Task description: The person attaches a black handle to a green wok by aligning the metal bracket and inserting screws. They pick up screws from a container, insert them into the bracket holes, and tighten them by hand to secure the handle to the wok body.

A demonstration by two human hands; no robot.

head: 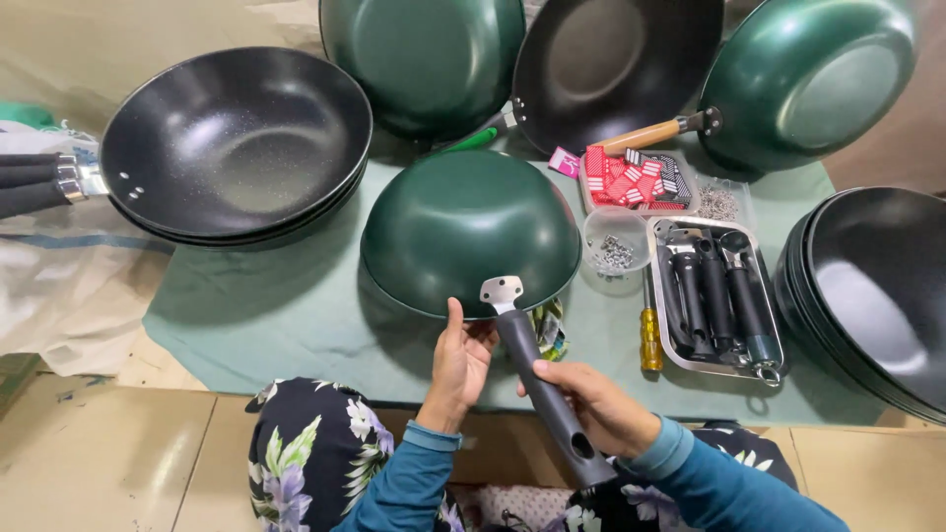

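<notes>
1. Closest to me, my right hand is wrapped around a black handle, whose metal bracket end rests against the rim of the upturned green wok.
2. My left hand sits open just left of that handle, fingertips touching the wok's near rim, thumb pointing up; it grips nothing.
3. That green wok lies bottom-up on a pale green cloth.
4. Right of the wok stands a small clear cup of screws, and beyond it a metal tray of more black handles.
5. A yellow-handled screwdriver lies just right of the wok, beside the tray.
6. Behind the cup sits a box of red tags.
7. Left of the wok is a stack of black pans; far right, another stack.
8. Behind the wok, more green and black woks lean together.
</notes>
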